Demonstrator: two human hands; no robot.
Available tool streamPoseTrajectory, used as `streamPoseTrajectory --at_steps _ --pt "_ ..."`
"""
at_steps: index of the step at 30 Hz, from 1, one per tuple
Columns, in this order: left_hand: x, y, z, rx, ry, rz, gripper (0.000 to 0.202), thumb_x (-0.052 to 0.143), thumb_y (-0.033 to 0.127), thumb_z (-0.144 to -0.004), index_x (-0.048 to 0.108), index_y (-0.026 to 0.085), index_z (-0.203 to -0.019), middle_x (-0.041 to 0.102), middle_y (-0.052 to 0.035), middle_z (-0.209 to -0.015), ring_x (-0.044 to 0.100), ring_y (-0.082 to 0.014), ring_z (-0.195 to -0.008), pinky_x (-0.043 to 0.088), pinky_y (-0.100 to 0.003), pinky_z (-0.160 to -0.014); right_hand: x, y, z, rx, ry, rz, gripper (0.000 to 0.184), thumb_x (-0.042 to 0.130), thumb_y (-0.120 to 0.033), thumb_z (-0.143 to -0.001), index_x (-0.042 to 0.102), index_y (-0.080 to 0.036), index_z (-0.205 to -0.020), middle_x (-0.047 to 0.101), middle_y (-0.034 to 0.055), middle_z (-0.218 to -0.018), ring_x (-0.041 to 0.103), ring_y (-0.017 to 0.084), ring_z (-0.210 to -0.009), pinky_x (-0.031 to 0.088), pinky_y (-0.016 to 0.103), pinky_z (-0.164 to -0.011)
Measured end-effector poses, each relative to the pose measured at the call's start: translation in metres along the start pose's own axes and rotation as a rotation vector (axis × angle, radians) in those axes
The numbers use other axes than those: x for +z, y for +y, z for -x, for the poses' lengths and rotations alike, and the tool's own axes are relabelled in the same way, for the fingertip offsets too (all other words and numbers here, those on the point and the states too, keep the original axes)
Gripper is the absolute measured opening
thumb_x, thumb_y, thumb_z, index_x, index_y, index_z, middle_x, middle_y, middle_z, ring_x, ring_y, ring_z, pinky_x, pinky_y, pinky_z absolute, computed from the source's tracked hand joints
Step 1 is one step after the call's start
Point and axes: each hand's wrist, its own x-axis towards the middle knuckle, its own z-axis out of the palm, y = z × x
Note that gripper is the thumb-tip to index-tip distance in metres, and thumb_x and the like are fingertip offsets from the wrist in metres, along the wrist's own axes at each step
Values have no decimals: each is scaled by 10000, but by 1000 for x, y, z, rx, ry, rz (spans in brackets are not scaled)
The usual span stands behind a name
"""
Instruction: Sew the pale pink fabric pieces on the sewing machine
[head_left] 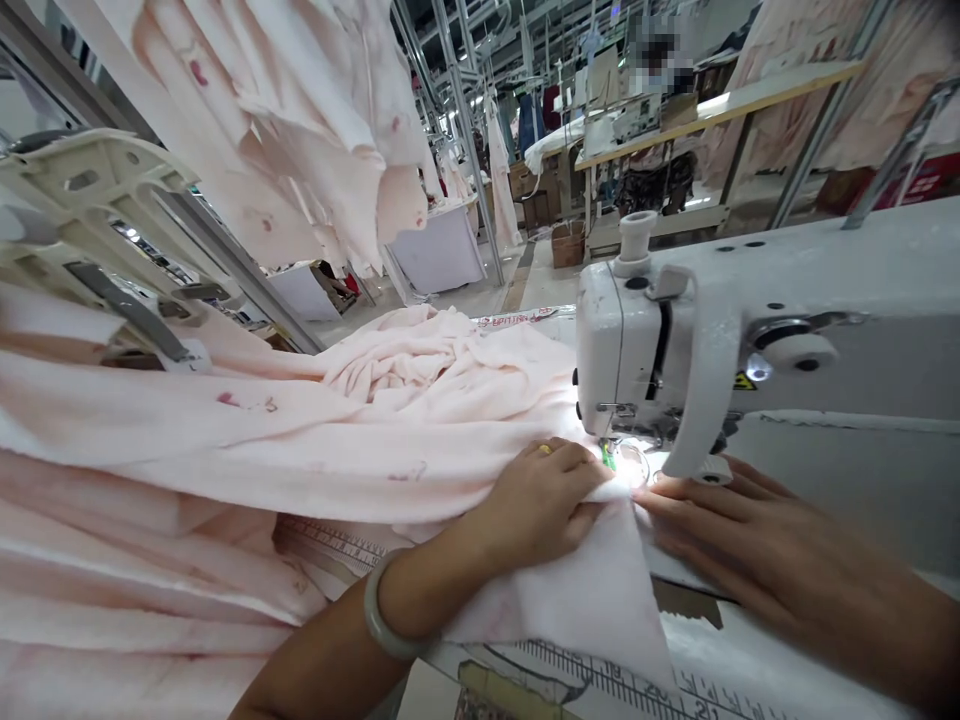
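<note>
Pale pink fabric [450, 445] with small reddish prints runs across the table to the lit needle area of a white sewing machine [607, 340]. My left hand [536, 500], with a ring and a bangle, is closed on the fabric just left of the presser foot, fingers on top and thumb tucked close. A corner of the cloth hangs down below that hand. My right hand [750, 530] lies with fingers stretched out flat, its fingertips at the fabric's edge just right of the needle area. The machine head partly hides these fingertips. Glare blurs the stitching point.
Measuring tape strips [600, 675] lie along the table's front. More pink cloth [135, 570] is heaped at left, beside cream plastic hanger clamps [97, 190]. Pink garments [300, 120] hang overhead at upper left. Behind stand metal poles, a wooden-edged workbench [720, 115] and a cardboard box [568, 244].
</note>
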Motion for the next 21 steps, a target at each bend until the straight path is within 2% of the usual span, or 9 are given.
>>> streamPoseTrajectory --at_steps 3,8,10,13,17,21 --pt "0 2 -1 -76 84 75 134 620 206 -1019 718 189 -1107 743 -76 -1070 683 -229 -1058 558 -378 -983 -3 -3 -5 -38 -9 6 328 400 -232 -1163 677 -284 -1330 803 -22 -1161 760 170 -864 495 422 -1048" --pt "-1 6 -4 -187 135 248 136 587 205 -1032 722 189 -1041 745 -61 -1035 676 -213 -995 548 -360 -940 -4 -4 -7 -65 25 23 351 331 -270 -1206 677 -256 -1152 793 -25 -1111 742 148 -888 414 369 -1090" --pt "-2 7 -4 -200 122 276 168 567 234 -1050 728 190 -1055 757 -68 -1072 679 -227 -1045 537 -382 -972 -1 -3 -6 -33 38 5 337 342 -253 -1202 674 -255 -1145 795 -20 -1098 744 160 -907 412 379 -1096" --pt "-4 10 -5 -230 71 288 229 533 300 -1083 726 190 -1028 762 -77 -1080 685 -241 -1063 528 -416 -997 7 0 -2 22 36 -7 281 389 -262 -1192 659 -232 -1260 794 4 -1066 735 188 -862 452 400 -1035" --pt "-5 14 -6 -292 10 233 229 638 392 -1023 679 191 -923 729 -75 -973 672 -247 -958 542 -425 -950 21 4 2 12 11 47 306 346 -211 -1183 597 -202 -1357 790 24 -1060 718 187 -817 481 383 -949" --pt "-6 16 -7 -331 -16 179 135 697 294 -921 608 210 -864 683 -56 -923 637 -235 -896 544 -401 -907 26 3 -2 16 -3 103 269 360 -138 -1131 588 -202 -1259 753 7 -917 675 188 -714 499 341 -797"
